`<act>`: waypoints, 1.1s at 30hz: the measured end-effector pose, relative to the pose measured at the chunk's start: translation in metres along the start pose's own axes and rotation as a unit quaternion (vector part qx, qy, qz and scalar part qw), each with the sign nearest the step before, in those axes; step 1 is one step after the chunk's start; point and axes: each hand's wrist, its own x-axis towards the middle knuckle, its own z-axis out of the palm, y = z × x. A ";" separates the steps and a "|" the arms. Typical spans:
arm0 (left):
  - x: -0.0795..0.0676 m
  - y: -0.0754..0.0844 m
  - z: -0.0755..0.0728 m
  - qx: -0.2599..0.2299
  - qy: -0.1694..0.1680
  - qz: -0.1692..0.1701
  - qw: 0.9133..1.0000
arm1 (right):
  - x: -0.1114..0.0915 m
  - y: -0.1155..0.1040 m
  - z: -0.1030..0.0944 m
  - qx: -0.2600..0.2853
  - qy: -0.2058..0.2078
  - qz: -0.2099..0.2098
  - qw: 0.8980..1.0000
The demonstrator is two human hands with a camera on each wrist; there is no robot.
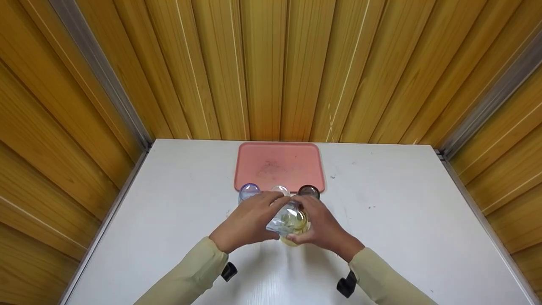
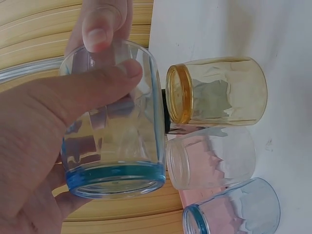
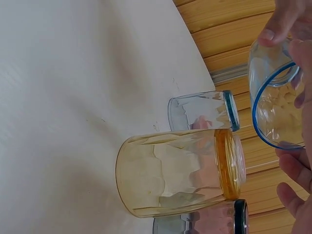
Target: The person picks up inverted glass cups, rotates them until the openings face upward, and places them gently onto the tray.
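Both hands hold a clear glass (image 2: pixel 114 141) with a blue base and rim, raised above the table. My left hand (image 1: pixel 252 218) grips it round the side, its thumb (image 2: pixel 105 85) lying across the wall. From the other side my right hand (image 1: pixel 319 224) holds it near the mouth, and its blue rim (image 3: pixel 258 122) faces the right wrist view. Just below stands an upside-down amber glass (image 3: pixel 170 173), partly covered by the hands in the head view. Behind it, also upside down, are a blue glass (image 1: pixel 250 190), a colourless glass (image 2: pixel 214 158) and a dark glass (image 1: pixel 309 191).
A pink tray (image 1: pixel 279 163) with dark smudges lies at the back of the white table (image 1: pixel 182 203), directly behind the row of glasses. Wood-patterned panels (image 1: pixel 262 72) wall the table at the back and both sides. Small dark mounts (image 1: pixel 229 271) hang under the sleeves.
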 end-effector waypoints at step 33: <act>-0.001 0.001 0.006 -0.003 0.018 -0.034 0.999 | 0.005 -0.009 -0.012 0.169 -0.033 0.041 0.984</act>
